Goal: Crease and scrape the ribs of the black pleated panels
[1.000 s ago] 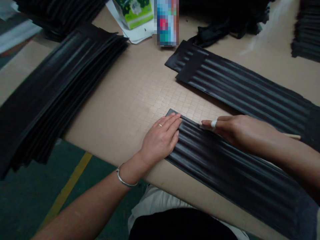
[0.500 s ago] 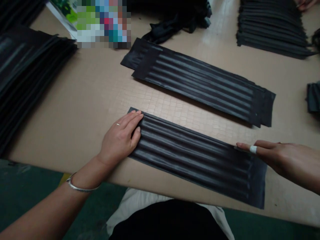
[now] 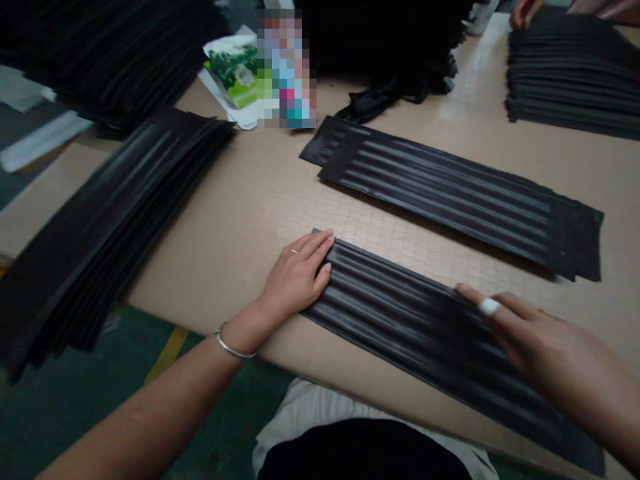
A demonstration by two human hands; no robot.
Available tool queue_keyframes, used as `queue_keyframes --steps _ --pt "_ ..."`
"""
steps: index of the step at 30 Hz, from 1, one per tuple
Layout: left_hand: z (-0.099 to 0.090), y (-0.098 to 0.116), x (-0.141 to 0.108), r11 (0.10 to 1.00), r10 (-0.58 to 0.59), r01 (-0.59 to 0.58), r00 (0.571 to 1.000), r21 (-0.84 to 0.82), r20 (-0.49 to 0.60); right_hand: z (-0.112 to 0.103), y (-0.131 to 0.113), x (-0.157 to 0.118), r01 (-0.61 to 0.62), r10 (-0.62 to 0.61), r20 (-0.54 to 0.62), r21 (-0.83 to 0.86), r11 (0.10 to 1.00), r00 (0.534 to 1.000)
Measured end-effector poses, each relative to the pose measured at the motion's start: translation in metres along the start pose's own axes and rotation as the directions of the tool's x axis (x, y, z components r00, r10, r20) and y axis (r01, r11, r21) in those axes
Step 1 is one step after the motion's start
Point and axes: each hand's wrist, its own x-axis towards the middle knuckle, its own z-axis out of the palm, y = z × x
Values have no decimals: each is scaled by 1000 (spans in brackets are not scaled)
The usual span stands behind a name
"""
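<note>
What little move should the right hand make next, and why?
Maybe slide the right hand along the far edge of the ribbed black strip, because that hand's white-banded finger is there, partway along, and the left hand rests on the strip's left end.

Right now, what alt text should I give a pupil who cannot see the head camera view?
A person's left hand rests on one end of a ribbed black panel on a tan table, while the right hand, wearing a white band, is at the panel's far edge. Similar panels lie beyond it; a stack of black pieces lies at left.
</note>
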Motion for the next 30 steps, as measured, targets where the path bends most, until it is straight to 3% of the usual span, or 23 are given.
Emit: queue_keyframes --steps 3,5,7,10,14,18,23,27,30 --pt "-1 5 -3 997 -45 42 998 63 46 -15 -100 88 107 -103 90 -40 993 991" --pt "-2 7 -4 994 -59 51 995 95 82 -23 -147 132 129 -123 105 -51 990 987" --pt "-3 7 -4 993 -65 53 991 103 117 -29 -173 159 131 -125 108 -43 990 986" --pt "-3 5 -5 994 -62 48 988 95 144 -35 -182 171 121 -118 104 -18 993 988" --pt "0 1 -4 995 -35 23 992 102 122 -41 -166 157 153 -150 110 -18 988 983" --pt "3 -1 -4 994 -21 8 993 110 113 -42 -129 118 144 -123 193 -101 984 973" --pt "2 -2 -4 992 -26 10 992 130 122 -27 -53 31 136 -71 266 -234 963 961" --pt "2 -3 -4 988 -28 7 989 153 142 -7 12 -49 68 -29 155 -254 965 987" --pt "2 -3 -4 986 -30 5 988 166 150 3 49 -101 -67 84 80 -194 979 993"
